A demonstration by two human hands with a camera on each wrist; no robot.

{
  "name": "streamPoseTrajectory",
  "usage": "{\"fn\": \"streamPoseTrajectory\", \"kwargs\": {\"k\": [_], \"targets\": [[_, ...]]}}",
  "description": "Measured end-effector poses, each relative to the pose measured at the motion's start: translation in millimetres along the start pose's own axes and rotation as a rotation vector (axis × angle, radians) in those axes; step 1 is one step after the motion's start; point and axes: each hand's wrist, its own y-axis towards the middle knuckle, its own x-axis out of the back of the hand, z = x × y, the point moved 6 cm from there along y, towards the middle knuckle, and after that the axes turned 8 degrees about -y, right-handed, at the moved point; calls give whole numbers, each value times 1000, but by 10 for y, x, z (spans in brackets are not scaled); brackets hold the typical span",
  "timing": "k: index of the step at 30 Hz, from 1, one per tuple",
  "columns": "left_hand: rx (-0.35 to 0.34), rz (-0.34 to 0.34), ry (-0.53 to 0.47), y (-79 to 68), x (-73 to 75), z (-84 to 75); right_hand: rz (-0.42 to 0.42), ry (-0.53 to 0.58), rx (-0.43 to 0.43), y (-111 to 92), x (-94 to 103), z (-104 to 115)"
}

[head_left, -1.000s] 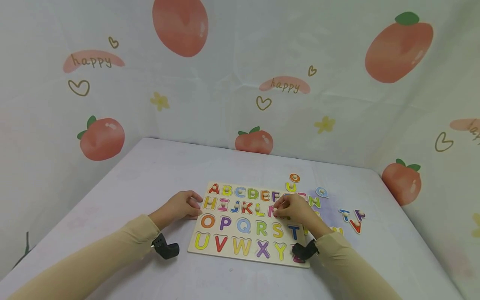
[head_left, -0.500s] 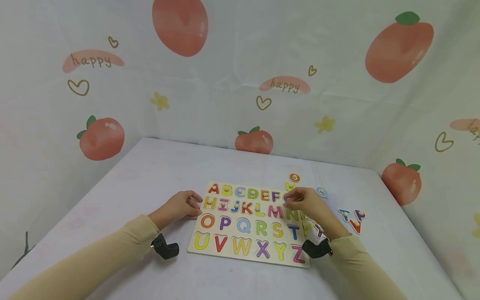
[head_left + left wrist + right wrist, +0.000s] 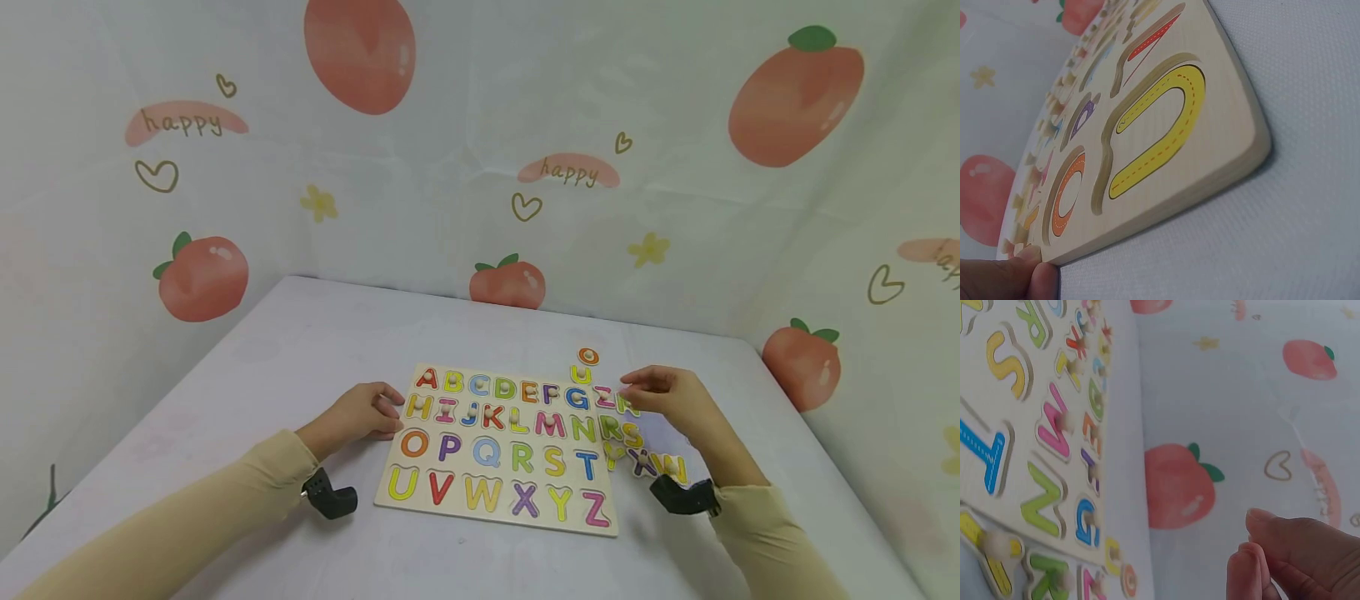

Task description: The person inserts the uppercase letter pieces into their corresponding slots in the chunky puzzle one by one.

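Note:
A wooden alphabet puzzle board point(image 3: 465, 512) lies flat on the table. Knobbed letters from A to M fill its upper slots; the N slot point(image 3: 582, 429) and the two lower rows show bare printed recesses. My left hand point(image 3: 362, 412) rests with thumb and fingertip against the board's left edge, seen close up in the left wrist view. Over the loose pieces to the board's right hovers my right hand point(image 3: 670, 400), its thumb and fingertips near each other with nothing visible between them. Just below those fingertips lies a green N piece point(image 3: 627, 407), partly covered by the hand.
Loose letter pieces lie right of the board: a pink Z point(image 3: 603, 397), a green R point(image 3: 611, 428), a yellow S point(image 3: 633, 434), a Y point(image 3: 613, 455), a purple X point(image 3: 642, 462) and a W point(image 3: 670, 468). Behind them are an orange O point(image 3: 588, 357) and a yellow U point(image 3: 581, 375).
My right hand has left the pink M, which sits in its slot, and moved right to the loose pieces. It now hides the Q, T, P and V pieces. My left hand stays put.

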Motion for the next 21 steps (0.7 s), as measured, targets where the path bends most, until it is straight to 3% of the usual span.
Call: {"fn": "streamPoseTrajectory", "kwargs": {"k": [7, 11, 16, 21], "targets": [[1, 6, 3, -13, 2, -11, -41, -22, -23, -90, 194, -187], [0, 4, 3, -9, 5, -10, -53, -24, -32, -45, 230, -320], [0, 2, 2, -6, 8, -1, -53, -3, -46, 134, 145, -507], [1, 5, -1, -7, 2, -1, -27, 35, -123, 339, -26, -667]]}}
